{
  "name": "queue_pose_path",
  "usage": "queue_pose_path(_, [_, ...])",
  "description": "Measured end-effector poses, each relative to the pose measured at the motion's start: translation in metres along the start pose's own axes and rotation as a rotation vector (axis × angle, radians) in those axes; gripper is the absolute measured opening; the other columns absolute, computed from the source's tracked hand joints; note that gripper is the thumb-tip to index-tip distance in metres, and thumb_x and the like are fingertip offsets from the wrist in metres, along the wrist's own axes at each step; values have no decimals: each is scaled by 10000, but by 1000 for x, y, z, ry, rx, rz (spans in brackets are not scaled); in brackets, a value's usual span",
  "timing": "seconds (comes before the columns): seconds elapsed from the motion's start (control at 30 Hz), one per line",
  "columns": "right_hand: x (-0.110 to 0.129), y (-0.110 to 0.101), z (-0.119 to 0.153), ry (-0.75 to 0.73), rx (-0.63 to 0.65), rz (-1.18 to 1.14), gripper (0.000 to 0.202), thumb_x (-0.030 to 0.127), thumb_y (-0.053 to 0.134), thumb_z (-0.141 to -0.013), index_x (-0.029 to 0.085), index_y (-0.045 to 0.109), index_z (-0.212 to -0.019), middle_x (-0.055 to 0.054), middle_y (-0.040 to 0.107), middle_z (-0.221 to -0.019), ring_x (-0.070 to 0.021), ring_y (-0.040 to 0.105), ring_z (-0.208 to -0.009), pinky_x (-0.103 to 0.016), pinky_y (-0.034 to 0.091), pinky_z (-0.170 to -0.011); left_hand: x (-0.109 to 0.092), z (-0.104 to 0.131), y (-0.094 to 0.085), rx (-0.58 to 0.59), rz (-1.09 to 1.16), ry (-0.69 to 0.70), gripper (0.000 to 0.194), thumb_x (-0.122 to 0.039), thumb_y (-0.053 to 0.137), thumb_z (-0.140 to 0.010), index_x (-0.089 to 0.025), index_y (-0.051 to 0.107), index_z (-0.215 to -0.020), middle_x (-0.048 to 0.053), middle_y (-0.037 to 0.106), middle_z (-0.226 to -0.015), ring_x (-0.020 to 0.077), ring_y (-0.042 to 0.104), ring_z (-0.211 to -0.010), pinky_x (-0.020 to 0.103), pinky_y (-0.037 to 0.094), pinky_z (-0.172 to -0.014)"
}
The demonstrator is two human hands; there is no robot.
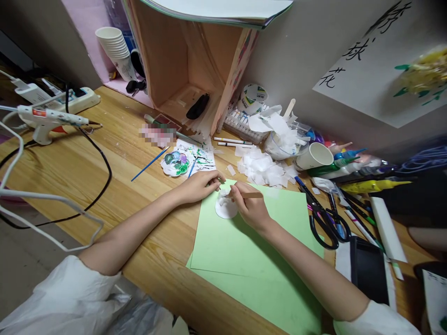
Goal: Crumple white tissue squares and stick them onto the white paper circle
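Observation:
On green paper (240,253) lies a small white paper disc (225,211), with crumpled white bits gathered at its upper part. My right hand (249,207) is closed in a pinch around a slim brown stick (253,195), its tip end over the disc; the exact tip is hidden by my fingers. My left hand (200,186) rests at the top left edge of the green paper, fingers loosely bent and apart, close to the disc. Nothing shows in it. A heap of white tissue paper squares (261,167) lies just beyond my right hand.
Black-handled scissors (323,218) lie right of the green paper, near pens and a black tray (370,270). A paint palette (175,164) and blue brush (150,164) lie beyond my left hand. A glue gun (49,121) with cables stands left. A paper cup (314,157) lies at right.

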State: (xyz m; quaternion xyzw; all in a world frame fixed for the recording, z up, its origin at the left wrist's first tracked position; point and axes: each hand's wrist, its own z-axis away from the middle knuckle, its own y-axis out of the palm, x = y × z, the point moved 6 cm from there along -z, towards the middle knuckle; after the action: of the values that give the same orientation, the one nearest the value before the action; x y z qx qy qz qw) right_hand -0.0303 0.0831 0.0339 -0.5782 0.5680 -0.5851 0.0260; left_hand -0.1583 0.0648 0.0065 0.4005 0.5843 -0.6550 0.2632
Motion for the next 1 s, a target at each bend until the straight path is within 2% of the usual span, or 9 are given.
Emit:
queue_pose_path(0.23, [3,5,0,-34,25,-19,309,261,339,-927,221,429,-634,-18,518,-588,-157,486,-569,-303,361,-550,2,0,1,-10,-16,16,215,-199,431,-829,-181,571,-991,11,622,-847,133,571,-773,233,417,-704])
queue_pose_path(0.53, [-4,5,0,4,18,26,324,286,321,-935,217,449,-645,-11,506,-570,-150,473,-545,-292,348,-542,1,0,0,-10,-22,1,219,-211,431,-829,-184,576,-991,17,628,-845,141,566,-771,242,416,-703])
queue_pose_path(0.77, [-6,8,-6,45,77,7,340,337,319,-934,215,473,-657,-17,542,-596,-151,491,-551,-282,353,-542,-1,0,0,-13,-40,28,212,-209,425,-835,-177,578,-979,14,612,-827,132,556,-747,236,405,-684])
queue_pose_path(1.0, [-5,-2,-2,20,15,-35,345,315,318,-935,213,476,-646,-8,516,-569,-142,481,-528,-284,352,-536,0,1,1,-12,-20,14,211,-203,422,-835,-182,573,-980,11,616,-836,131,560,-758,233,411,-692])
